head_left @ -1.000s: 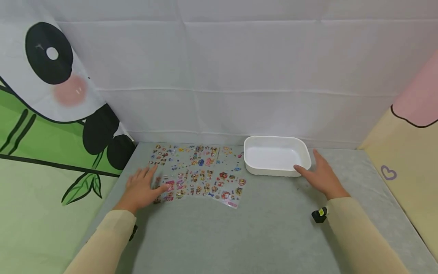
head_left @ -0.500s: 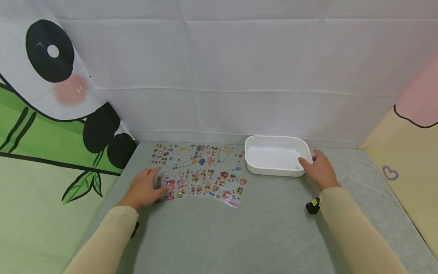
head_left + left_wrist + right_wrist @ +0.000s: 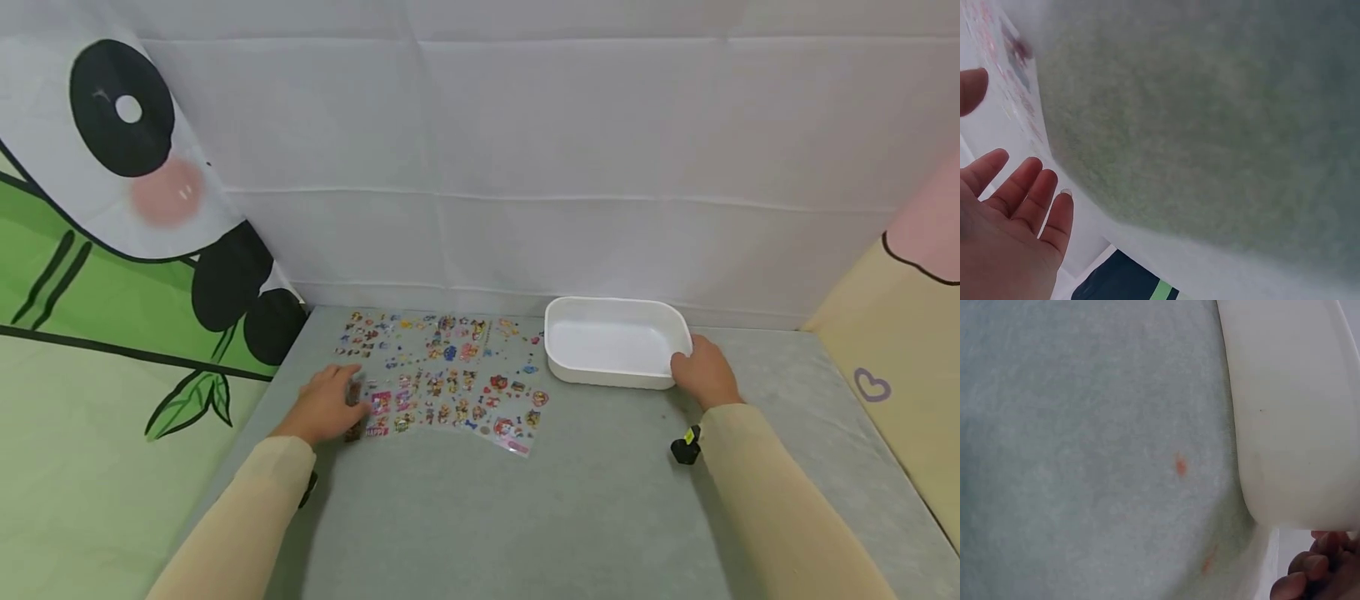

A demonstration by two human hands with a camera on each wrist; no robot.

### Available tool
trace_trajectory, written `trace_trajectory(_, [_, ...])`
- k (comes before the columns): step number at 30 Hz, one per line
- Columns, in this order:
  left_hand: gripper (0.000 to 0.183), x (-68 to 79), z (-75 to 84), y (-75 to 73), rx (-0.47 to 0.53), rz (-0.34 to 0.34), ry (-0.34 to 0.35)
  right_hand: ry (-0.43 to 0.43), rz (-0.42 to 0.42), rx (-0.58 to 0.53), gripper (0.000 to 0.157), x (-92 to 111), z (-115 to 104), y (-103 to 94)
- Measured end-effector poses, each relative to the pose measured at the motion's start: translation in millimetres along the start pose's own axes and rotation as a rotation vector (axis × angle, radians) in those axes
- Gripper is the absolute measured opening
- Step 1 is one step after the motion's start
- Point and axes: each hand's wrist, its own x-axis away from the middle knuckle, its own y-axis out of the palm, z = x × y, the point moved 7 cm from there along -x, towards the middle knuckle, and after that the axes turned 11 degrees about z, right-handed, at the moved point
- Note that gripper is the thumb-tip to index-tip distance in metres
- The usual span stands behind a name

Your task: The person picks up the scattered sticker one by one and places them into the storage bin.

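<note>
Two arms (image 3: 240,508) reach out over the grey table (image 3: 495,525). The left hand (image 3: 322,406) has its thumb apart from its loose fingers, at the sticker sheets' (image 3: 450,387) left edge. The right hand (image 3: 707,373) pinches the white tray's (image 3: 611,337) right end, beside the sheets.

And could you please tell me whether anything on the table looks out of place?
The front right sticker sheet lies askew, visibly slanting; two reddish smudges near the tray, perhaps stains, mark the plain grey table.
</note>
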Motion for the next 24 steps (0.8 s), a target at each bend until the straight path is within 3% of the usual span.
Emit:
trace_trajectory(11, [0.055, -8.0, -9.1, 3.3, -0.027, 0.029, -0.021, 0.032, -0.075, 0.001, 0.063, 0.4, -0.2, 3.0])
trace_trajectory(24, [0.04, -16.5, -10.9, 3.0, -0.092, 0.072, 0.001, 0.027, -0.063, -0.001, 0.061, 2.6, -3.0, 2.6])
